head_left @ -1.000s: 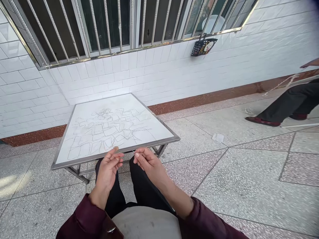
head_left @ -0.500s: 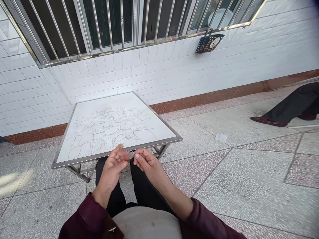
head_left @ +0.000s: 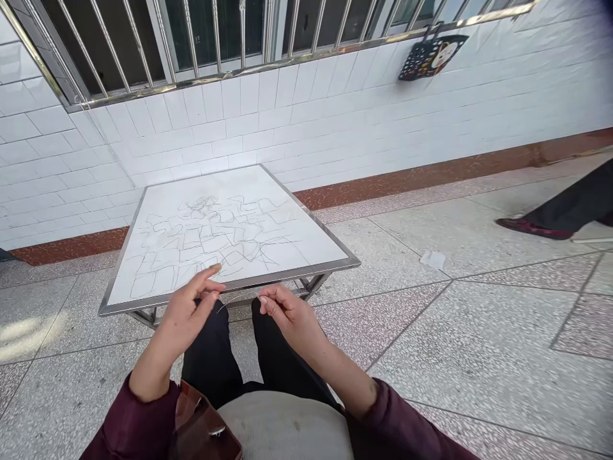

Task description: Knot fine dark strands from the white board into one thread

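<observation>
My right hand pinches one end of a thin, pale, wire-like strand between thumb and forefinger. The strand curves leftward over my knees toward my left hand, its free end drooping. Fingers and thumb of my left hand are apart, near the strand; whether they touch it I cannot tell. One of its fingertips looks tan, as if covered. Just beyond both hands is a white-topped table with a metal rim. Many thin, dark, bent lines spread over its top; I cannot tell whether they are loose strands or drawn marks.
A tiled wall with a barred window stands behind the table. A dark patterned bag hangs from the bars. Another person's leg and dark red shoe are at right. White paper lies on the floor. A brown case rests by my lap.
My left hand has moved left, away from my right hand, and its fingers have spread. More of the strand now shows between the hands. The view has shifted slightly.
</observation>
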A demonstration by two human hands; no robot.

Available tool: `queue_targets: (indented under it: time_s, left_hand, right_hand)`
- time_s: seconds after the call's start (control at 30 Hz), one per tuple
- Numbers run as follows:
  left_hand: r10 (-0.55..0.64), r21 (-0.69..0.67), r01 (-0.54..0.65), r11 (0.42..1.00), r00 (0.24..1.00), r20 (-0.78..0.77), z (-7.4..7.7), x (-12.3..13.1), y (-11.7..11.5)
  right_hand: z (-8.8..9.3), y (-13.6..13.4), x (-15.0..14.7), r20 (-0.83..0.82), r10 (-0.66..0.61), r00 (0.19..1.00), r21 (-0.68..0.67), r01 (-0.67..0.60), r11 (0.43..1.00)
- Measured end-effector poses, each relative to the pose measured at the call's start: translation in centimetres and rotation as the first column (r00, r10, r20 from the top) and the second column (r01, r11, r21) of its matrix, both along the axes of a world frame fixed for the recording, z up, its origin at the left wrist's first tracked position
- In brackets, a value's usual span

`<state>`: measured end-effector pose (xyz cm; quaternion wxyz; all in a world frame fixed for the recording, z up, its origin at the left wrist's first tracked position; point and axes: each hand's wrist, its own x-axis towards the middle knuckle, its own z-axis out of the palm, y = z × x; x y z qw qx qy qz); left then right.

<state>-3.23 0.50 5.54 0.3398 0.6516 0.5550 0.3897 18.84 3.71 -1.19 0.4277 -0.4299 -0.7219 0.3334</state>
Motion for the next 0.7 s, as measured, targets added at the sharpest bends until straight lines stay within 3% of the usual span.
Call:
queue_targets:
  time_s: [0.13,0.3,0.5,0.7]
  left_hand:
    - [-0.072,-0.072,0.077,0.994,0.995,0.071,-1.8,2.3,0.7]
    - [0.034,-0.057,-0.021,0.998,0.971,0.237,-3.4,4.3,0.7]
    - [0.195,-0.121,-0.158,0.98,0.882,0.429,-3.4,4.5,0.6]
    - [0.222,-0.145,-0.174,0.974,0.854,0.47,-3.0,4.7,0.3]
  right_hand:
    - [-0.3,-0.3,-0.4,0.078,0.07,0.995,0.121,-0.079,0.989]
    - [-0.9,-0.5,-0.8,0.029,0.081,0.996,0.11,-0.083,0.99]
    - [-1.3,-0.7,-0.9,-0.052,0.059,0.997,0.122,-0.052,0.991]
    - [-1.6,-1.2,-1.4,-0.061,0.021,0.998,0.202,-0.008,0.979]
